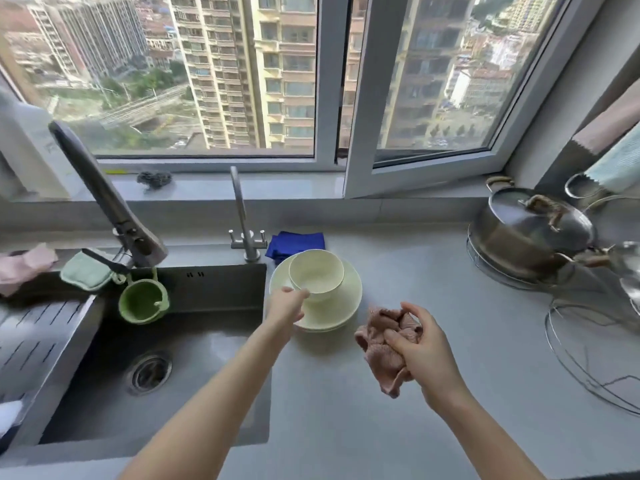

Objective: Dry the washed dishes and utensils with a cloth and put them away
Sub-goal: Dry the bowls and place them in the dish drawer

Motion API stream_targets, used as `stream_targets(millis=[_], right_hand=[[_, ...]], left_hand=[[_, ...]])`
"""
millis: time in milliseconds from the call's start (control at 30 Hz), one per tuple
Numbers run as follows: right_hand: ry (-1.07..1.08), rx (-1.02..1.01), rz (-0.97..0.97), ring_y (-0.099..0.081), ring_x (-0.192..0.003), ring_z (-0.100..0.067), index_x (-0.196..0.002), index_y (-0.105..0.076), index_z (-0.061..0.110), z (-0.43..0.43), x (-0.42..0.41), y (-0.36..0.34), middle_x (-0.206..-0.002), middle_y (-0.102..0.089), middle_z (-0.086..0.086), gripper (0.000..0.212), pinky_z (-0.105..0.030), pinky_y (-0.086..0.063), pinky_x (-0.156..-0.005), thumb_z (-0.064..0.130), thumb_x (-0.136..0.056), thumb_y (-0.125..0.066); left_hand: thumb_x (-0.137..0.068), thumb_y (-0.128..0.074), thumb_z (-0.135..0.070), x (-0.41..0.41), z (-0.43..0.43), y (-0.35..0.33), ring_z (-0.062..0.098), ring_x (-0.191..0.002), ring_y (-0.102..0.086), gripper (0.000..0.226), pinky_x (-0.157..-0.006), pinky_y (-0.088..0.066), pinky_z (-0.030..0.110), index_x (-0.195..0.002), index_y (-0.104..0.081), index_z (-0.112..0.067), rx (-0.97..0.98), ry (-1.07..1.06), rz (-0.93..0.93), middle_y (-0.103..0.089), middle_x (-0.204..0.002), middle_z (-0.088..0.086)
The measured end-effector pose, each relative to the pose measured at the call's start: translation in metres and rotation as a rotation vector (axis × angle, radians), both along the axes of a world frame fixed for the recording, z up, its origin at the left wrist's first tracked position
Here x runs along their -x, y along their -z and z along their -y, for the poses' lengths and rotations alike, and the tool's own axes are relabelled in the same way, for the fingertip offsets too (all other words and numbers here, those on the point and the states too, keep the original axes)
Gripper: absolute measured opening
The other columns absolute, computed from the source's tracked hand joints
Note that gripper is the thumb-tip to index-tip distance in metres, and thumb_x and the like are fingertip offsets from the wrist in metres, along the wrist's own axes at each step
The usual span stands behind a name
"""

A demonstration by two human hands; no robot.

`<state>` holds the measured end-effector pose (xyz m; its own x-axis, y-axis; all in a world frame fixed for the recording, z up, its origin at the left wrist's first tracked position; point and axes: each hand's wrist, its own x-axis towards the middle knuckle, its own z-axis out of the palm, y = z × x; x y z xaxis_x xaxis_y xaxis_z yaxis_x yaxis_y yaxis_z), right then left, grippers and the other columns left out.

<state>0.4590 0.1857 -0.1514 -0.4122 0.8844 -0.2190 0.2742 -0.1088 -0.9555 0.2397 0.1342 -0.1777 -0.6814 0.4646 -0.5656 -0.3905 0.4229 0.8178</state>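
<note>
Your one wide-angle head camera looked forward and down from close above the desk (433, 393), sink (214, 289) at left, window (327, 81) straight ahead, your left grip (285, 308) and right grip (422, 351) mid-frame.

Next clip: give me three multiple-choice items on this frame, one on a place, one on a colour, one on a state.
1. The bowl sits: A in the sink; B on the stacked plates; C on the windowsill.
2. The folded cloth behind the plates is: A blue; B yellow; C white.
3. The pink cloth is: A bunched in the right hand; B spread flat; C hung on the tap.
B, it rests on the top plate; A, plainly blue; A, fingers curl round it.
</note>
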Motion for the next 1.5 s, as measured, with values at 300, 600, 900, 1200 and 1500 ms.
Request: stream_targets(millis=[300, 600, 900, 1200, 1500], right_hand=[[0.106, 0.045, 0.114, -0.057, -0.117, -0.021, -0.128, -0.049, 0.024, -0.046, 0.049, 0.013, -0.126, -0.055, 0.001, 0.05, -0.05, -0.05, -0.096, 0.004, -0.085, -0.065], [0.073, 0.093, 0.142, -0.056, -0.117, -0.026, -0.13, -0.048, 0.021, -0.076, 0.071, 0.028, -0.129, -0.052, -0.003, 0.05, -0.05, -0.051, -0.087, 0.004, -0.086, -0.064], [-0.004, 0.073, 0.092, -0.057, -0.117, -0.025, -0.123, -0.05, 0.027, -0.097, 0.069, 0.021, -0.119, -0.054, 0.006, 0.049, -0.053, -0.049, -0.095, 0.002, -0.084, -0.064], [-0.011, -0.318, 0.129, -0.058, -0.094, -0.012, -0.134, -0.049, 0.021, -0.083, 0.085, -0.006, -0.098, -0.06, 0.013, 0.051, -0.021, -0.042, -0.081, 0.005, -0.086, -0.062], [-0.832, -0.994, 0.39, -0.025, -0.144, -0.024, -0.147, -0.033, 0.025, -0.056, 0.147, 0.009, -0.152, -0.037, -0.003, 0.061, -0.041, 0.006, -0.118, 0.047, -0.09, -0.026]], left_hand=[[-0.082, -0.047, 0.01, 0.058, -0.067, 0.05, 0.032, -0.064, -0.059, 0.047, -0.065, -0.057, 0.047, -0.124, -0.046, -0.009, 0.115, 0.01, 0.191, -0.051, -0.105, 0.015], [-0.078, -0.031, 0.015, 0.059, -0.064, 0.012, 0.034, -0.07, -0.061, 0.058, -0.049, -0.058, 0.041, -0.124, -0.041, -0.018, 0.095, 0.159, 0.222, -0.047, -0.113, 0.015], [-0.067, -0.058, -0.05, 0.054, -0.061, 0.001, 0.027, -0.068, -0.045, 0.048, -0.057, -0.033, 0.029, -0.097, -0.051, -0.013, 0.25, 0.56, -1.255, -0.045, -0.08, 0.008], [-0.067, -0.043, -0.06, 0.066, -0.051, -0.016, 0.027, -0.084, -0.056, 0.053, -0.069, -0.039, 0.032, -0.101, -0.056, -0.022, 0.321, 0.419, -0.853, -0.058, -0.093, 0.004], [-0.068, -0.057, -0.07, 0.072, -0.03, -0.022, 0.026, -0.093, -0.067, 0.071, -0.071, -0.051, 0.039, -0.102, -0.062, -0.008, -0.158, 0.304, -0.091, -0.069, -0.1, 0.01]])
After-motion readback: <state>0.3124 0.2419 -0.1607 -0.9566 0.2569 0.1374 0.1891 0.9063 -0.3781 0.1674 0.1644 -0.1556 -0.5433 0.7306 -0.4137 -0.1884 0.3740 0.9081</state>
